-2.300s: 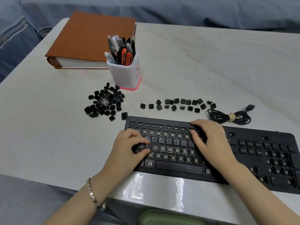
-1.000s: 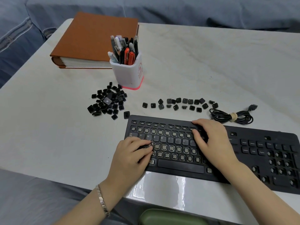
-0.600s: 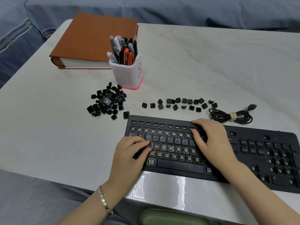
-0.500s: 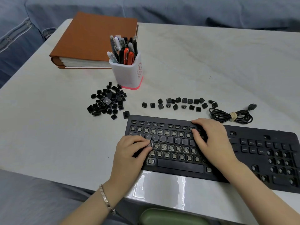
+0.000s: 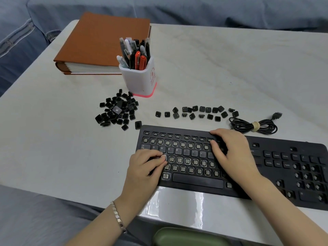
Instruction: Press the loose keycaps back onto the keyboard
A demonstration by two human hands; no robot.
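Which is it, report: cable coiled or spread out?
Coiled: the cable lies bundled in loops, tied at the middle, behind the keyboard.

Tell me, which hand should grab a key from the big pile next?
Probably the left hand: it is at the left end of the keyboard, nearest the pile of keycaps. The right hand rests farther right on the keys.

Matt black plastic keyboard (image 5: pixel 198 182)
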